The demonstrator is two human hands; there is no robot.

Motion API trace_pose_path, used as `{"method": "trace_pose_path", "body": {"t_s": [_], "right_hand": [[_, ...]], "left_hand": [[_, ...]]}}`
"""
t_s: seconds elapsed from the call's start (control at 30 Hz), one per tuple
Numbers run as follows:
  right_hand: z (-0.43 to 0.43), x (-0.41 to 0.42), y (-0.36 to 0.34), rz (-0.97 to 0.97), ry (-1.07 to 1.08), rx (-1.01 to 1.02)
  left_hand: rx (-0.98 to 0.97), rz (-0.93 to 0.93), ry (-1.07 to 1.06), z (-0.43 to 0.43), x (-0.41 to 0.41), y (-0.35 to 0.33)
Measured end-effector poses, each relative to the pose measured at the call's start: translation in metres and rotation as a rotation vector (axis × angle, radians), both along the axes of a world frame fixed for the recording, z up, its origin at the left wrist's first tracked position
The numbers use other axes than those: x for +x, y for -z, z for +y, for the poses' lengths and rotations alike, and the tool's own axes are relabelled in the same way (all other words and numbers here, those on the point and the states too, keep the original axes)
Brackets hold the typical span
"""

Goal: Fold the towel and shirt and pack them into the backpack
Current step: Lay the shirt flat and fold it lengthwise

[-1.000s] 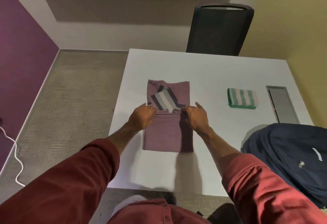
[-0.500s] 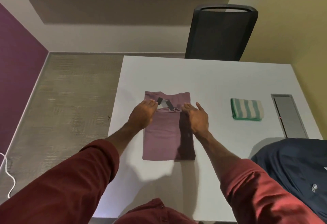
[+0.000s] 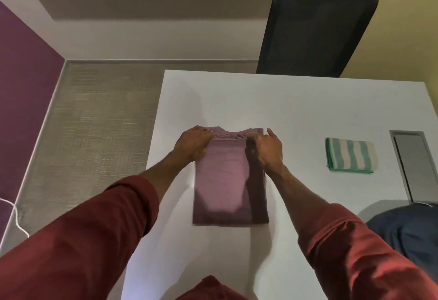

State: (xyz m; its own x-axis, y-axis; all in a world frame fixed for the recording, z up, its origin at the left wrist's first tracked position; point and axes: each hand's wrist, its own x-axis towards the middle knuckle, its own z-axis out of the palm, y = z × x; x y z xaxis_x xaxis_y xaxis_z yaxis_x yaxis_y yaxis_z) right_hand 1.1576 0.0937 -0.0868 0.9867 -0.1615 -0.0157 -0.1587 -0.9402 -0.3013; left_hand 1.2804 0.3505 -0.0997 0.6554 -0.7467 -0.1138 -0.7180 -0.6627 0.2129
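Observation:
A mauve shirt [image 3: 227, 181] lies folded into a tall rectangle on the white table [image 3: 284, 100], its near half laid over its far half. My left hand [image 3: 193, 144] and my right hand [image 3: 269, 149] sit at the shirt's far corners, fingers curled on the bunched hem between them. A green and white striped towel [image 3: 349, 155] lies folded to the right, apart from the shirt. Only a dark blue corner of the backpack [image 3: 407, 231] shows at the right edge, on the table's near right.
A black chair [image 3: 315, 32] stands behind the table's far edge. A grey inset panel [image 3: 413, 164] lies in the table right of the towel. A white cable [image 3: 16, 216] runs over the carpet at the left.
Both hands carried the shirt's hem away from me to its far edge. The striped inner patch is now covered. The camera tilted, so less of the backpack shows.

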Motion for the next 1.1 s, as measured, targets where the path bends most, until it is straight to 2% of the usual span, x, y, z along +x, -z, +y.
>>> {"method": "trace_pose_path", "body": {"t_s": [0.17, 0.4, 0.57, 0.67, 0.73, 0.77, 0.87, 0.93, 1.1], "right_hand": [[-0.002, 0.025, 0.024, 0.017, 0.000, 0.025], [-0.009, 0.039, 0.053, 0.043, 0.047, -0.085], [0.013, 0.016, 0.069, -0.067, 0.117, -0.016], [0.051, -0.021, 0.075, -0.147, 0.076, 0.055], [0.081, -0.049, 0.084, -0.217, 0.061, 0.039], [0.092, -0.061, 0.089, -0.213, 0.061, 0.028], [0.104, -0.082, 0.103, 0.014, 0.055, 0.018], [0.099, -0.088, 0.111, 0.100, 0.054, 0.012], [0.090, -0.093, 0.116, 0.080, 0.020, -0.027]], "left_hand": [[0.028, 0.093, -0.031, -0.007, 0.016, 0.017], [0.071, 0.080, -0.108, -0.010, 0.024, 0.042], [-0.140, -0.069, -0.230, -0.015, -0.001, 0.055], [-0.298, -0.136, -0.169, -0.012, -0.056, 0.071], [-0.359, -0.113, -0.139, -0.011, -0.091, 0.081], [-0.353, -0.077, -0.138, -0.011, -0.107, 0.083], [-0.258, -0.028, -0.151, -0.016, -0.142, 0.096], [-0.150, 0.013, -0.194, -0.018, -0.150, 0.105], [-0.039, 0.006, -0.197, -0.016, -0.146, 0.108]]}}
